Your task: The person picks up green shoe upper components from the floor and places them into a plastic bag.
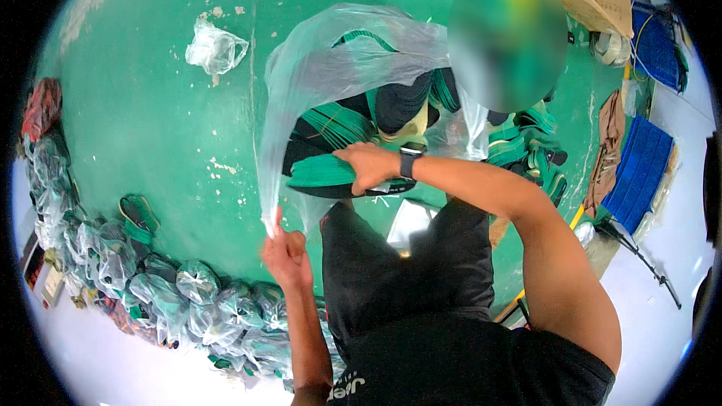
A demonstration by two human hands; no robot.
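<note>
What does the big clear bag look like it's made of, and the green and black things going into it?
Bag: thin clear plastic film, glossy and crinkled. Green and black stack under the right hand: probably foam or rubber sandals, matte; unsure.

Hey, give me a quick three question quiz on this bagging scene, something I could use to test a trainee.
1. True or false: the left hand pinches the edge of the clear plastic bag.
2. What does the right hand press on?
A. a cardboard box
B. a stack of green and black sandals
C. a blue mat
3. Fill in: the filled bags lie in a row on the green ____.

Key: 1 true; 2 B; 3 floor.
</note>
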